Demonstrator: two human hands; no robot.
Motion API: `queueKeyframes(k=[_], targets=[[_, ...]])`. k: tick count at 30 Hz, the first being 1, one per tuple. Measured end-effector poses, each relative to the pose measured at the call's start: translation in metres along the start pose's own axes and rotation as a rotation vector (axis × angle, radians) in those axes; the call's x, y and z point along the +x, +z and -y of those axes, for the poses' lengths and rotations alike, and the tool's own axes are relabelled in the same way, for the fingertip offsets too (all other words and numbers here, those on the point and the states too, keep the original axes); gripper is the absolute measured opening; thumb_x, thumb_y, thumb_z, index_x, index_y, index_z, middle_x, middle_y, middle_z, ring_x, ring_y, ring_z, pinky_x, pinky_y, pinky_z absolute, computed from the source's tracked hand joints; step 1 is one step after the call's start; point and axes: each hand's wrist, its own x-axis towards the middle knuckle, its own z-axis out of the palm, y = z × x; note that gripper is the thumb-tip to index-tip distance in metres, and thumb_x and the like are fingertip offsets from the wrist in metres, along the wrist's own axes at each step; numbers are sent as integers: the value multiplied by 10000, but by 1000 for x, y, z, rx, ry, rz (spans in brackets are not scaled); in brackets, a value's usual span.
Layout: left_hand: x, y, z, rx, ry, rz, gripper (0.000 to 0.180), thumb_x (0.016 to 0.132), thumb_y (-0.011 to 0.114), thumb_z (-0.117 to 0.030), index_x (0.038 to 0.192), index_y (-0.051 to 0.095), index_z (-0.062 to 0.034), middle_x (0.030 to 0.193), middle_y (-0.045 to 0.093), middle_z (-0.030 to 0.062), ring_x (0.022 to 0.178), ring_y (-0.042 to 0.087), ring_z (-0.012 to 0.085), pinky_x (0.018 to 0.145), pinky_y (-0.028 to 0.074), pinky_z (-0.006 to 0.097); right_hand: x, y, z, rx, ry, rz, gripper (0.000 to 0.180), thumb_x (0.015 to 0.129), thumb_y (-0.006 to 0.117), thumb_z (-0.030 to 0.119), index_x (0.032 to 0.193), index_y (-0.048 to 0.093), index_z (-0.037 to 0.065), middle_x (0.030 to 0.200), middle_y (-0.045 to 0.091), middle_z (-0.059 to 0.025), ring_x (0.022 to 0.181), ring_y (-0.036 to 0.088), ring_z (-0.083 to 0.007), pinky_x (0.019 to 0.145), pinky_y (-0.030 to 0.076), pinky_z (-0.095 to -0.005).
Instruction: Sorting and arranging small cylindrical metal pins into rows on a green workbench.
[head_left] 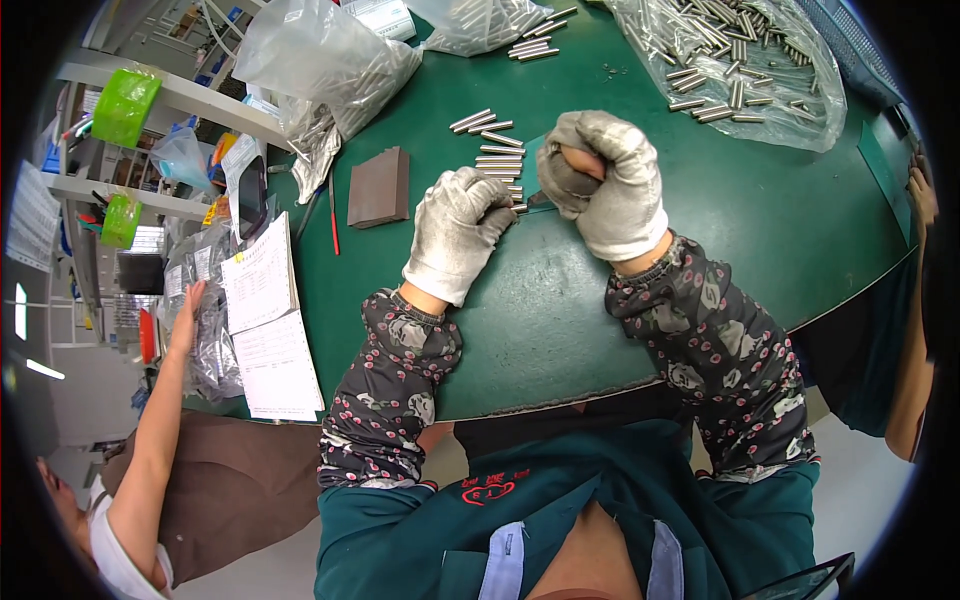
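A row of short, shiny metal pins (500, 163) lies side by side on the green tabletop (560, 330). My left hand (455, 230), in a worn white glove, is curled over the near end of this row. Its fingertips close on the nearest pin, and the glove hides the left ends of some pins. To the right, my right hand (605, 185) is raised in a fist, gloved with a bare fingertip showing. Beside it, a small dark tip pokes out low on its left side; what the fist holds is hidden. A few loose pins (472, 121) lie beyond the row.
A brown block (379, 188) and a red-tipped thin tool (335, 215) lie left, near open paper sheets (265, 300). Bags of pins (330, 65) stand at the back left. More pins lie on a plastic sheet (815, 115) at the back right. People work on both sides.
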Motion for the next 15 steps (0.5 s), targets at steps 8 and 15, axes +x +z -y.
queueKeyframes(k=[8,15], targets=[[5,-1,3,-11,22,39,177,632,686,-89,794,615,-98,775,572,37,763,536,244,676,443,353,1,7,-2,-136,-22,10,419,845,411,358,535,284,106,501,263,20,423,244,-88,404,187,-238],[3,-1,6,2,73,-15,157,652,679,-113,796,616,-102,811,573,42,785,534,253,683,446,363,-1,18,-4,-378,-316,264,232,833,471,195,721,543,4,638,544,-37,572,499,-123,492,386,-234]])
